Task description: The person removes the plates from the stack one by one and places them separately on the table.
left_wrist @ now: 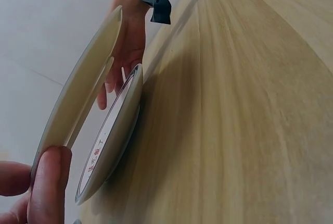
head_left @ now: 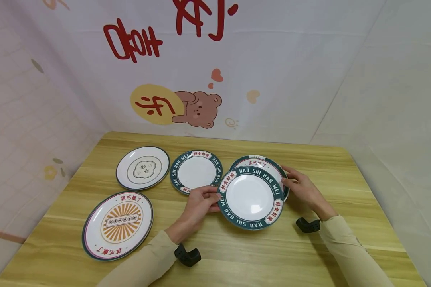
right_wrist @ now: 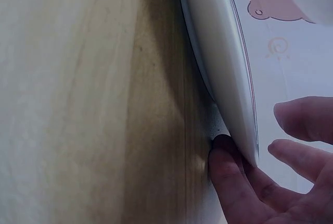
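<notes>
My left hand (head_left: 201,203) pinches the left edge of a plate with a dark green lettered rim (head_left: 249,198), thumb on one side and fingers on the other. In the left wrist view the held plate (left_wrist: 83,83) is tilted and raised off the table. Behind and partly under it is a white plate with red characters (head_left: 244,161), lying on another plate whose edge (right_wrist: 193,41) shows in the right wrist view. My right hand (head_left: 303,189) is at the right rim of these, fingertips (right_wrist: 223,166) against the edge from below and thumb held apart.
Left of the held plate lies another green-rimmed plate (head_left: 197,172). Farther left are a white plate with a grey emblem (head_left: 125,167) and, nearer, a plate with an orange sunburst (head_left: 120,221). A printed cloth (head_left: 280,79) hangs behind the wooden table (head_left: 255,255).
</notes>
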Available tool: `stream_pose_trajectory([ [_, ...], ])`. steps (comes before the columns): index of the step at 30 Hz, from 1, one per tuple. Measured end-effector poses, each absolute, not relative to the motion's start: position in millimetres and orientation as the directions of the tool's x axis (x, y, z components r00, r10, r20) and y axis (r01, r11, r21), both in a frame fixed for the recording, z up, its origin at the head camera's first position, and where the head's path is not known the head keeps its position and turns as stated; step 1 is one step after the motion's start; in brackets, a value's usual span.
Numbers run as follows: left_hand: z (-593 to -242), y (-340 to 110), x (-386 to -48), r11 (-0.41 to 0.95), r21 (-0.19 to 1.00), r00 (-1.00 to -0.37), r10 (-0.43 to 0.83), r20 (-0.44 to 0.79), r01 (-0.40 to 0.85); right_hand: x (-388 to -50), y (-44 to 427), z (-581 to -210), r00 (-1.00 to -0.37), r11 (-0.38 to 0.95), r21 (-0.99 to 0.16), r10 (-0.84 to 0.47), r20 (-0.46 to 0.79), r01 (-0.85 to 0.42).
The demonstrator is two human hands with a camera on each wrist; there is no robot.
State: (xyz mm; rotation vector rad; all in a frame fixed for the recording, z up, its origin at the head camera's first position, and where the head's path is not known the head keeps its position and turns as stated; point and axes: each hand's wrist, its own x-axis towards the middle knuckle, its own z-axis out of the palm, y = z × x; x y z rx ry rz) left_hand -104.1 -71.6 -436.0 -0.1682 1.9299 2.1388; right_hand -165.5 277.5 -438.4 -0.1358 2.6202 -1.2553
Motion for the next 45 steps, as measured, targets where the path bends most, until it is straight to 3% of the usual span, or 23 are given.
stream_pose_trajectory([
  [18, -430.0, -98.7, -96.8, -0.028, 0.956, -0.955, 0.069, -0.290, -0.292, -165.8, 274.5, -436.1, -0.971, 0.628, -0.778, -0.178, -0.161, 0.014],
  [45, -425.8, -136.6, -88.7, 0.052, 0.957, -0.951, 0.109, -0.290, -0.286, -164.9, 274.4, -437.5, -0.972, 0.643, -0.766, -0.194, -0.133, -0.023],
])
